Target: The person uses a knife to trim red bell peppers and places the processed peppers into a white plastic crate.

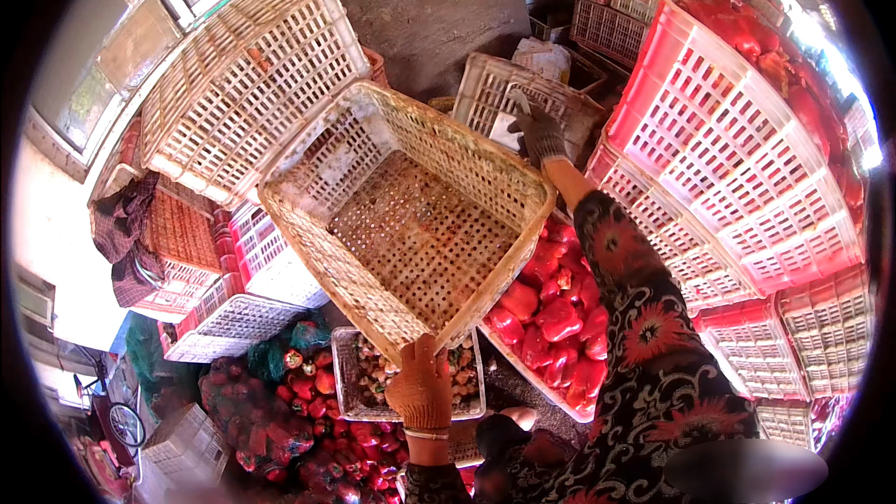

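Observation:
A large, dirty cream plastic crate (411, 215) is tilted up in front of me, with its stained, perforated floor showing. My left hand (417, 387), in an orange-brown knitted glove, is closed on its near rim. Just past the crate's right corner is my right hand (541, 135), in a grey glove, its fingers stretched out and apart. A white patch (505, 131) shows beside those fingers, in front of a smaller worn crate (485, 84). Beneath my right forearm, a crate of red bell peppers (555, 317) is partly hidden.
Stacked crates rise at right, the upper one (728, 159) heaped with red peppers. Another cream crate (252, 84) leans at the far left. Below lie a small crate (342, 392) of pepper scraps, loose red peppers (364, 457) and filled net bags (252, 411). A brown board (429, 9) stands behind.

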### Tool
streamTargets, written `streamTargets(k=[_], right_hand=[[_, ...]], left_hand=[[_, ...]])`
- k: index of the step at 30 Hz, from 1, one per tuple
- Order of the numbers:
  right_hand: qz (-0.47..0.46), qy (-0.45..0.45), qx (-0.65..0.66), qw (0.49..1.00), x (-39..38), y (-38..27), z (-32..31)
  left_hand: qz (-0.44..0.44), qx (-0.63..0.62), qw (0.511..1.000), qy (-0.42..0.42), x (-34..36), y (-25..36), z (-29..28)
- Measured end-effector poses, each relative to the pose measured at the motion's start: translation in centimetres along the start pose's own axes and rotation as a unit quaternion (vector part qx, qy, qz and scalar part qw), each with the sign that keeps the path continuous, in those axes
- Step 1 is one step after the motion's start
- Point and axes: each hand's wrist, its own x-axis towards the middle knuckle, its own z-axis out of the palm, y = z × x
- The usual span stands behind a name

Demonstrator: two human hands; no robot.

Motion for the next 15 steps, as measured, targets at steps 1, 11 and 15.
streamTargets(k=[1,11,15], right_hand=[[0.029,0.002,0.062,0.998,-1.1,0.1,-0.5],[-0.084,0.05,0.09,0.991,-12.1,-4.9,-5.5],[-0.039,-0.016,-0.033,0.999,-13.8,-3.5,-6.2]], left_hand=[[-0.005,-0.001,1.0,0.002,-0.3,-0.2,-0.1],[-0.008,-0.01,1.0,-0.005,-0.4,-0.7,0.0],[-0.006,-0.022,1.0,0.012,-0.4,-0.7,0.1]])
